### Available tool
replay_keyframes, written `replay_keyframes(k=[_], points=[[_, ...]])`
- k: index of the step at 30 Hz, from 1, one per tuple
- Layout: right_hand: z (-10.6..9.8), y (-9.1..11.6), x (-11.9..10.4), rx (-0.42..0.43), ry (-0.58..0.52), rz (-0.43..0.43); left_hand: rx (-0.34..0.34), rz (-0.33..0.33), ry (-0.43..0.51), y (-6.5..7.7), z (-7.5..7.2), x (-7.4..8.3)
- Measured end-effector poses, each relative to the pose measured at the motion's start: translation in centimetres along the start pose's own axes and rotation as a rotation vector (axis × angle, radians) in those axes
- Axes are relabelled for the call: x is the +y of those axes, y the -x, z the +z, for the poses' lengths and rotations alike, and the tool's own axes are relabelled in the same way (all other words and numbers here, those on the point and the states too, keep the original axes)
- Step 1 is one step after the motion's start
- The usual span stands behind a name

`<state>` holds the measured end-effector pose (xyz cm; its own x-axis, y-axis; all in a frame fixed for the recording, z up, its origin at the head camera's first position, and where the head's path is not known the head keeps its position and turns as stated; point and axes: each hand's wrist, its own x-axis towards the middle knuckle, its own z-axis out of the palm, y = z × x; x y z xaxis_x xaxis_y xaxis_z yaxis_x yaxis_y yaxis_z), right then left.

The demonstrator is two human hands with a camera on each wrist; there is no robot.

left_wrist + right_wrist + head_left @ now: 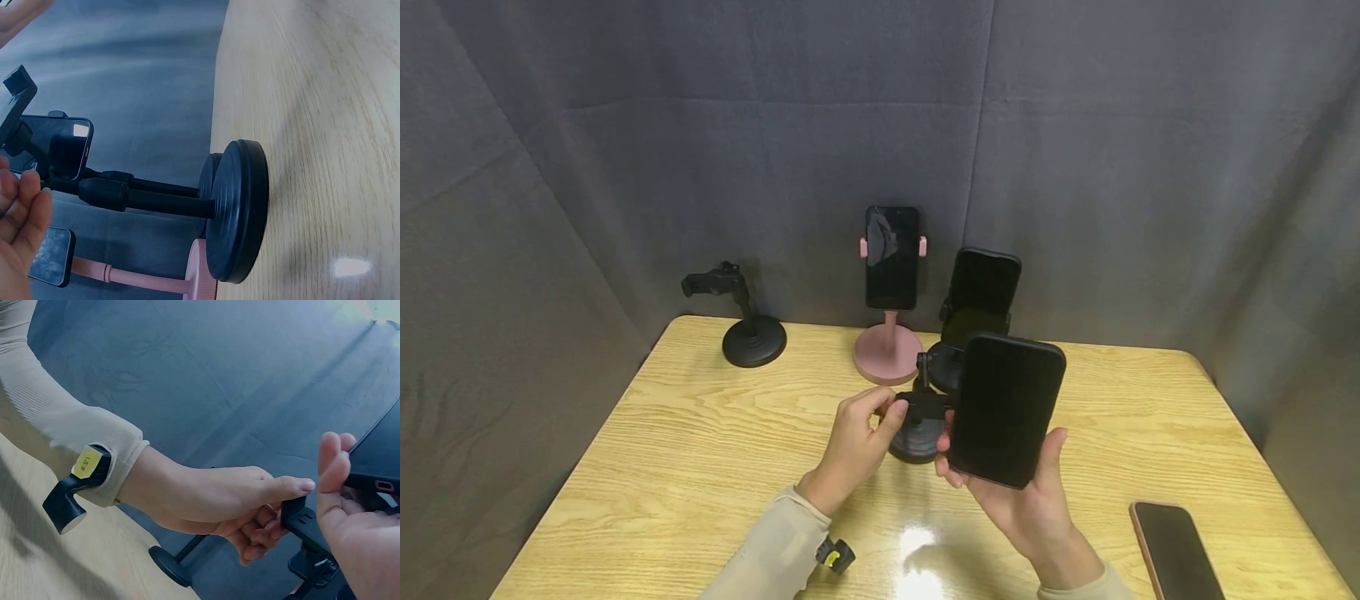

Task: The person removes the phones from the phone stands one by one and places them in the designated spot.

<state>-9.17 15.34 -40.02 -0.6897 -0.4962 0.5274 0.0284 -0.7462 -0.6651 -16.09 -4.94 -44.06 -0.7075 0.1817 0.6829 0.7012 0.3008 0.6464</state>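
Observation:
My left hand (859, 437) pinches the left end of the clamp on a black phone stand (917, 442), thumb on one side and curled fingers on the other. In the left wrist view that stand's round base (240, 212) rests on the table and its clamp (19, 103) shows no phone in it. My right hand (1026, 508) grips a black phone (1007, 408) from behind and below, screen facing me, just right of the clamp. The right wrist view shows this phone's edge (381, 484) beside the clamp bar (306, 534).
Behind stand a pink stand (887, 354) holding a phone (892, 258) and a black stand holding another phone (981, 292). A black stand with a bare clamp (754, 340) is at the back left. One phone (1176, 550) lies at the front right. Grey curtain (775, 167) surrounds the table (700, 467).

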Motion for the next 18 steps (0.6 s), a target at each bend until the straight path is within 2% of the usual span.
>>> replay_keyframes(k=[4, 9, 18], points=[[0.1, 0.2, -0.6, 0.005, -0.005, 0.005, 0.001, 0.002, -0.001, 0.0, 0.0, 0.1], [0.0, 0.4, -1.1, -0.006, -0.039, -0.032, 0.002, 0.001, -0.004, -0.1, -0.1, 0.2], [-0.7, 1.2, -1.5, -0.053, -0.206, -0.032, 0.004, -0.016, -0.009, 0.0, -0.2, 0.6]])
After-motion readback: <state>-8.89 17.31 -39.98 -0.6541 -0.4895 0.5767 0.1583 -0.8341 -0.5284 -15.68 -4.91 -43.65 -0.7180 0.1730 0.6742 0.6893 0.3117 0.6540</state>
